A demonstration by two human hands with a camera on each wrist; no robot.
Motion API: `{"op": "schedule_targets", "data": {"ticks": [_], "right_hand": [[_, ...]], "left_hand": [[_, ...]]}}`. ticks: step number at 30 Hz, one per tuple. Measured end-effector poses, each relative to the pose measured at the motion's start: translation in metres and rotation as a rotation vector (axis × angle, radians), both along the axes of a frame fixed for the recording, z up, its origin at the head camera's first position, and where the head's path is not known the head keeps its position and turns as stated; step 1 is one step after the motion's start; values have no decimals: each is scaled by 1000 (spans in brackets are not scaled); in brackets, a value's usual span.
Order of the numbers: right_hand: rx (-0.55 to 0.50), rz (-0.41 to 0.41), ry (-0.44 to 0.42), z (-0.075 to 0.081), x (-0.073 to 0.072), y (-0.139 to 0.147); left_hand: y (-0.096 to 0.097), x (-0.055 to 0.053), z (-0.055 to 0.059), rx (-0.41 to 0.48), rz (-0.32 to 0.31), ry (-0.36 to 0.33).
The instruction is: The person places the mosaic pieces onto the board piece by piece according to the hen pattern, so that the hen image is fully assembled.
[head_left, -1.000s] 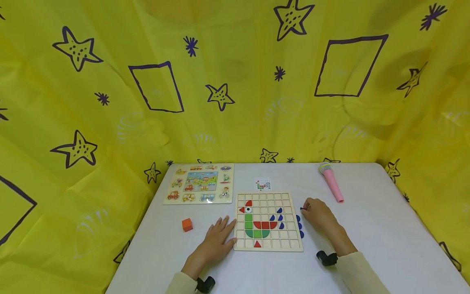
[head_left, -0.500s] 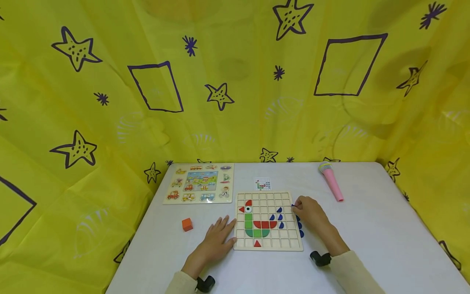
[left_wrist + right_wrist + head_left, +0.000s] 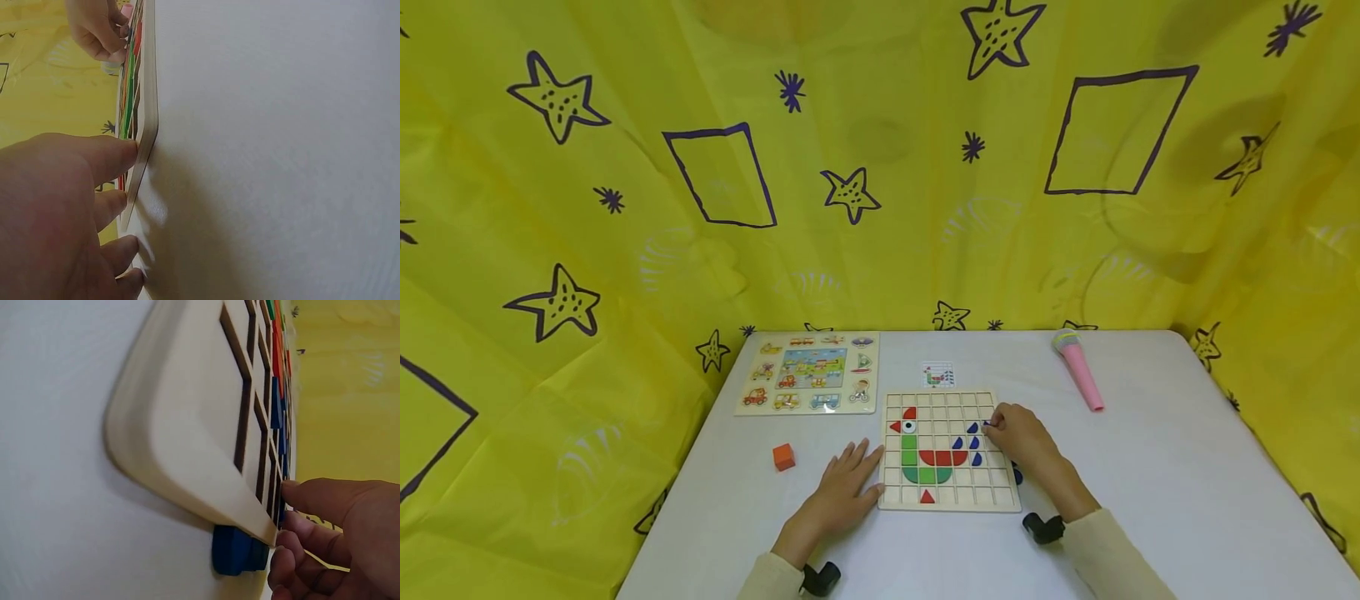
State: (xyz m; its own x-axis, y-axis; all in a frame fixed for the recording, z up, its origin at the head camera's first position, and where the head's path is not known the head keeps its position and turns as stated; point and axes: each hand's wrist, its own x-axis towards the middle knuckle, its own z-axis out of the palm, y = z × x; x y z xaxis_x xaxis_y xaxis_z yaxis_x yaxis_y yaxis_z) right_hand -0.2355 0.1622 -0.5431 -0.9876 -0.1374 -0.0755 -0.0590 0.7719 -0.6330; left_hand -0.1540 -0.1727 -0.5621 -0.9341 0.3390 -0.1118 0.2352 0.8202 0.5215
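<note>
A wooden grid board [image 3: 887, 498] lies flat, holding a bird figure of green [image 3: 909, 450], red [image 3: 943, 458] and blue pieces [image 3: 976, 458]. Over the right column of squares my right hand [image 3: 1026, 435] pinches a small blue half-round piece [image 3: 987, 422] between thumb and forefinger. Its fingertips are right at the grid in the right wrist view, where that piece is mostly hidden. My left hand [image 3: 848, 487] is spread with relaxed fingers along the board's left edge; thumb and fingertips touch the rim [image 3: 150, 94] in the left wrist view.
Loose blue pieces [image 3: 230, 550] lie along the board's right edge, partly behind my right hand. A small picture card [image 3: 938, 374] is behind the board. A vehicle puzzle [image 3: 868, 406] stands back left, an orange cube [image 3: 783, 457] left, a pink toy microphone [image 3: 1081, 375] back right.
My right hand has moved left with the blue piece, from beside the board to over its right column. The left hand has stayed at the left edge.
</note>
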Motion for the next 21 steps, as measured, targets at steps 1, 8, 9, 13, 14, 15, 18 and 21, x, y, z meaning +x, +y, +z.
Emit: {"op": "schedule_targets", "data": {"ticks": [1, 8, 9, 13, 14, 15, 18, 21], "right_hand": [[1, -2, -6, 1, 0, 0], [0, -4, 3, 1, -1, 0], [2, -7, 0, 0, -1, -1], [12, -28, -33, -1, -1, -1], [12, -35, -41, -1, -2, -1], [11, -40, -47, -1, -2, -1], [6, -48, -52, -1, -1, -2], [7, -53, -47, -1, 0, -2]], "left_hand": [[0, 0, 1, 1, 0, 0], [1, 1, 2, 1, 1, 5], [1, 1, 2, 1, 1, 6], [2, 1, 0, 1, 2, 8], [2, 1, 0, -2, 4, 5], [2, 1, 0, -3, 6, 3], [2, 1, -1, -6, 11, 1], [2, 1, -1, -8, 13, -4]]}}
